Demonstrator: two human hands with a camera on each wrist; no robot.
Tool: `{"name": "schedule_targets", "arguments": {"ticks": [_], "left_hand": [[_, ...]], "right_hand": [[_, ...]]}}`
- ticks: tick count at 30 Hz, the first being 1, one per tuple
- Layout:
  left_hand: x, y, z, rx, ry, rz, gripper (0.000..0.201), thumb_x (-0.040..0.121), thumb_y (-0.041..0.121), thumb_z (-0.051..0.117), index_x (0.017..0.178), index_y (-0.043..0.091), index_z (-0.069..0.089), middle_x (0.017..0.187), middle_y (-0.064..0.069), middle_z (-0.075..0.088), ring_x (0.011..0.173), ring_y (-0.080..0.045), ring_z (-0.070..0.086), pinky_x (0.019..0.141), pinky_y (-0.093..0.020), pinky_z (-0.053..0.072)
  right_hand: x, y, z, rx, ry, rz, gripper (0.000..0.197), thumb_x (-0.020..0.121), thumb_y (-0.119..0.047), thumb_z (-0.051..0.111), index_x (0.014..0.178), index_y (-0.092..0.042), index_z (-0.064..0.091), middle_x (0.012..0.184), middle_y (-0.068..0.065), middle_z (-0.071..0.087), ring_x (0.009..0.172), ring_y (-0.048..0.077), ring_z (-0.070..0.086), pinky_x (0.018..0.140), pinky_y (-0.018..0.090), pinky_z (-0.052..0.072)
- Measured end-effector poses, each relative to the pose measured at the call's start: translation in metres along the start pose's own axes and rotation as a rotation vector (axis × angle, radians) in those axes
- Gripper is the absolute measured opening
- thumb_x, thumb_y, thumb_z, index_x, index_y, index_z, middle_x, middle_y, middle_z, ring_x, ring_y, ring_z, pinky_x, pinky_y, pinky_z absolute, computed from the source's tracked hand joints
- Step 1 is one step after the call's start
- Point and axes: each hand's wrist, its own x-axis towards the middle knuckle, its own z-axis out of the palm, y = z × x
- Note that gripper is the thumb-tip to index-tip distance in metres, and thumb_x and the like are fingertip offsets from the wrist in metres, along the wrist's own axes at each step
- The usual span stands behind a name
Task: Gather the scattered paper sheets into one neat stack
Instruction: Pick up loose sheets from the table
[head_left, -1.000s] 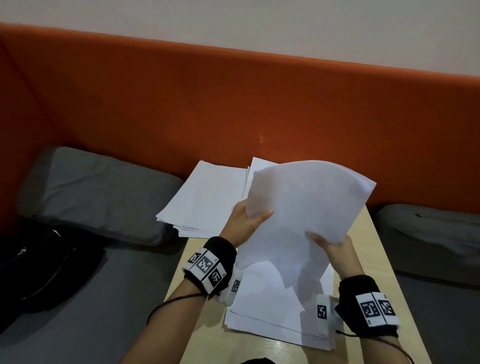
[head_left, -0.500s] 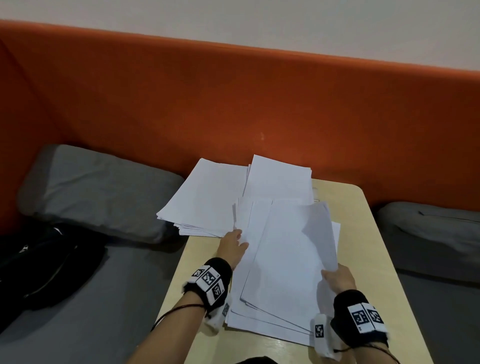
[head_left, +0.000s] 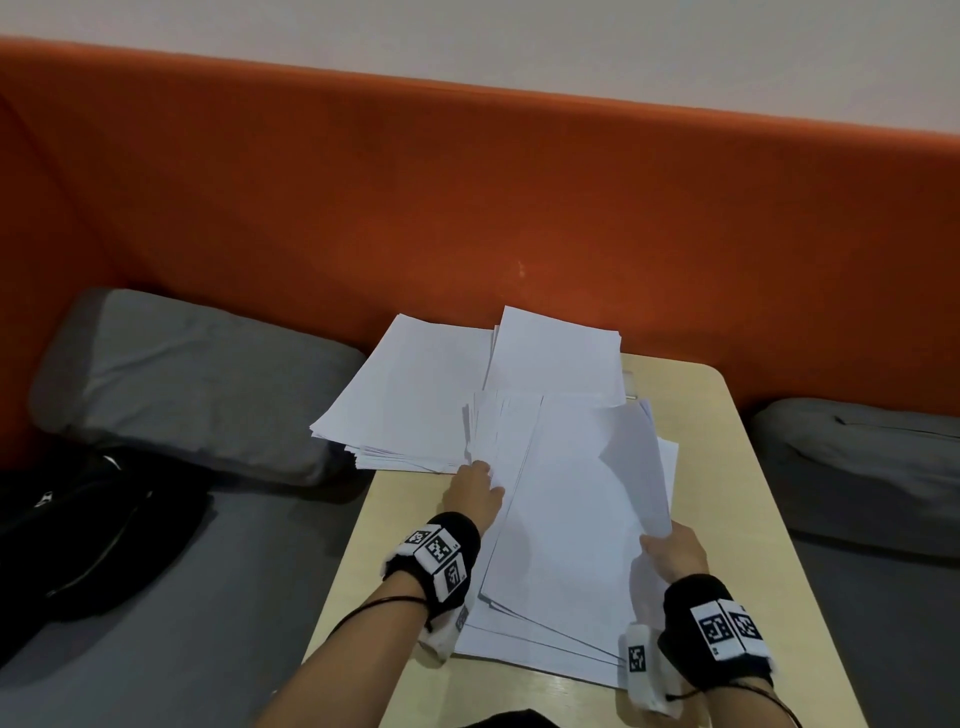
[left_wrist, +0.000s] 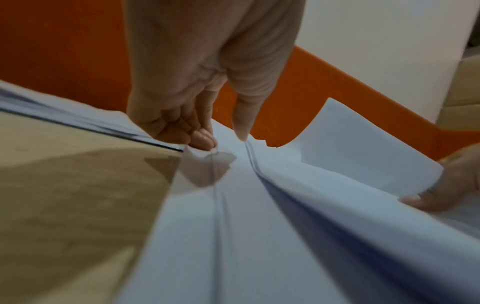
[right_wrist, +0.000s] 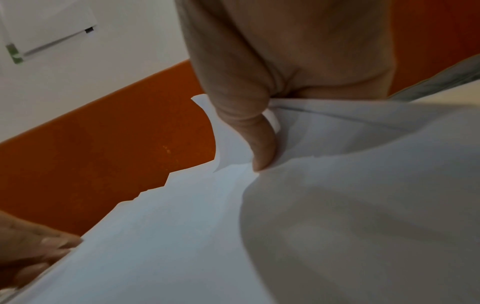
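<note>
A loose pile of white paper sheets (head_left: 566, 525) lies along the middle of the beige table (head_left: 727, 467). My left hand (head_left: 475, 493) sits at the pile's left edge; in the left wrist view its curled fingers (left_wrist: 202, 140) and thumb pinch the edge of the upper sheets (left_wrist: 272, 205). My right hand (head_left: 672, 551) grips the right edge of the top sheets, which curl upward there. Its thumb (right_wrist: 259, 144) lies on top of the curled paper (right_wrist: 337, 205); the other fingers are hidden beneath. A second thick stack (head_left: 410, 395) overhangs the table's far left corner, and another sheet (head_left: 556, 353) lies at the far edge.
An orange padded backrest (head_left: 467, 208) rises right behind the table. Grey cushions lie on the left (head_left: 182, 379) and right (head_left: 857, 467). A black bag (head_left: 88, 530) rests on the grey seat at the left. Bare tabletop shows along the right and front.
The sheets that both hands held up in the air came down onto the pile. My left hand slid to the pile's left edge; my right hand kept hold of the right edge.
</note>
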Motion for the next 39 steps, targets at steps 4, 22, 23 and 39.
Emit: {"name": "schedule_targets", "arguments": {"ticks": [4,22,23,39], "left_hand": [[0.001,0.007,0.002,0.044,0.035,-0.096,0.051,0.091,0.023,0.053,0.134,0.001,0.035,0.134,-0.017,0.038,0.119,-0.032,0.048,0.099,-0.034,0.042],[0.002,0.014,0.004,-0.186,-0.028,-0.052,0.032,0.09,0.011,0.05,0.119,0.002,0.041,0.12,-0.018,0.051,0.107,-0.034,0.055,0.091,-0.043,0.049],[0.001,0.013,0.005,-0.201,-0.03,-0.027,0.03,0.091,0.009,0.048,0.119,0.002,0.04,0.118,-0.017,0.053,0.104,-0.033,0.056,0.09,-0.042,0.05],[-0.016,0.024,-0.013,-0.586,-0.174,0.282,0.059,0.093,0.006,0.052,0.145,0.016,0.027,0.144,0.007,0.036,0.135,-0.012,0.034,0.113,-0.026,0.025]], "right_hand": [[0.0,0.001,0.001,-0.002,0.008,-0.008,0.027,0.091,-0.005,0.048,0.114,0.007,0.056,0.104,0.023,0.06,0.083,0.027,0.047,0.073,0.029,0.034],[-0.013,-0.015,0.025,-0.201,0.195,-0.213,0.02,0.089,-0.005,0.05,0.104,0.007,0.056,0.114,0.024,0.048,0.101,0.038,0.053,0.082,0.04,0.048],[-0.013,-0.016,0.026,-0.187,0.194,-0.231,0.019,0.089,-0.003,0.05,0.104,0.007,0.056,0.114,0.024,0.049,0.1,0.038,0.054,0.082,0.04,0.048],[-0.007,-0.006,-0.002,0.682,0.105,-0.3,0.057,0.082,0.0,0.065,0.134,-0.005,0.043,0.128,0.009,0.054,0.124,0.027,0.049,0.103,0.034,0.036]]}}
